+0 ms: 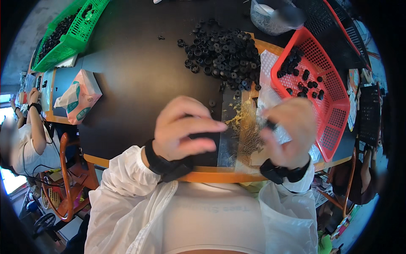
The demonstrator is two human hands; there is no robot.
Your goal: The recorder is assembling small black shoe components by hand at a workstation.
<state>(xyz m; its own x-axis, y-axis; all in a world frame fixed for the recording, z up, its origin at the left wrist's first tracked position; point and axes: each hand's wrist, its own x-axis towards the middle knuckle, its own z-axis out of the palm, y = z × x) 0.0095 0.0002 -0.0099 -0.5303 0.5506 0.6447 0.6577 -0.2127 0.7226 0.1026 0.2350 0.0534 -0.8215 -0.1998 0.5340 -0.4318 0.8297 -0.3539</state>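
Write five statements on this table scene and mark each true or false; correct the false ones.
1. The red basket and green basket both hold black pieces. True.
2. The red basket is left of the green basket. False: it is to the right.
3. A pink-and-white packet lies left of the black pile. True.
4. The left hand and right hand both have black wristbands. True.
5. The left hand is a tight fist. False: its finger and thumb are apart.

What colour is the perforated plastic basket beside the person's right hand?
Red: the perforated plastic basket beside the right hand shows best in the head view.
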